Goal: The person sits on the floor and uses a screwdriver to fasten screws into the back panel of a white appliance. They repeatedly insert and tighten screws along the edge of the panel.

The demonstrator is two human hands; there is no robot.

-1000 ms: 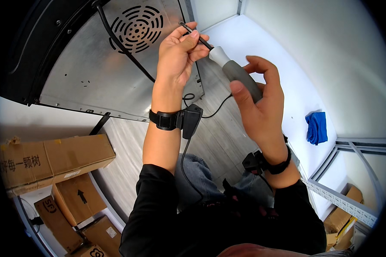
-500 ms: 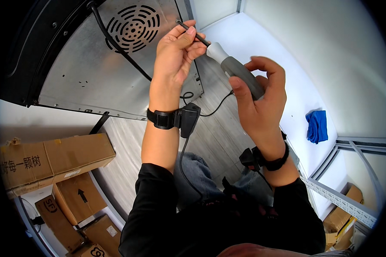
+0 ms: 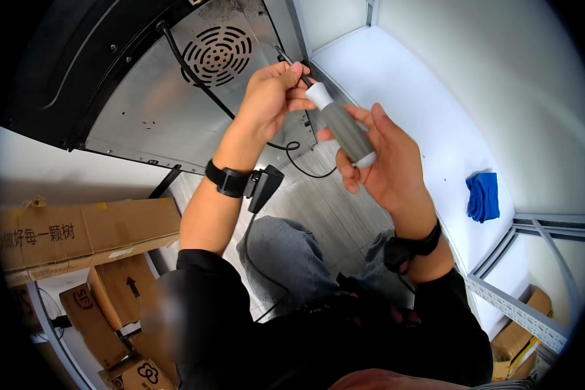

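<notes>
A screwdriver (image 3: 346, 133) with a grey handle, a white collar and a dark shaft points up and left. Its tip meets the right edge of a metal panel (image 3: 169, 127), by a small fastener I cannot make out clearly. With thumb and fingers, my left hand (image 3: 266, 97) pinches the shaft just ahead of the collar. Around the handle is my right hand (image 3: 396, 162), palm turned up, its fingers curled loosely behind the handle and the thumb raised on the right side.
The panel has round vent slots (image 3: 216, 56) and a black power cord (image 3: 192, 81) running to the floor (image 3: 331, 201). At right, a blue cloth (image 3: 483, 197) lies on a white surface (image 3: 429, 123). Cardboard boxes (image 3: 133, 227) stand at left; others (image 3: 520, 331) are low right.
My right hand has rolled from thumb-left to palm-up around the handle. My left hand still pinches the shaft. The panel sits slightly lower and farther right in view.
</notes>
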